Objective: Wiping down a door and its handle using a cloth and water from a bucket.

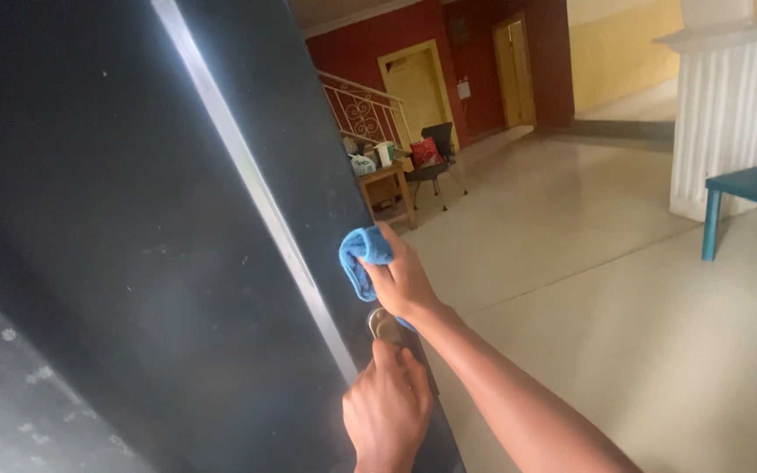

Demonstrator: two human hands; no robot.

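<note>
We take the tall dark glossy door (133,263) with its silver vertical trim strip (256,193) as landmark. At the door's edge, about mid-height, our right hand (400,280) is closed around a bunched blue microfibre cloth (359,254), pressing it on the door face just above the rounded silver metal door handle (385,326). Our left hand (387,407), just below the handle, has fingers curled shut, fingertips touching the handle's underside; we read it as steadying the handle or door.

Step in hand, as we judge it: wiping the door edge around the handle. To do it well, keep the cloth flat rather than balled, keep the left hand firm so the door does not swing, work downward over the handle, and catch the pale specks low on the door's left side.

Beyond the door: a wooden side counter (387,188) with small items, a black chair (435,166), a teal bench (751,197), a white fluted column (725,114).
</note>
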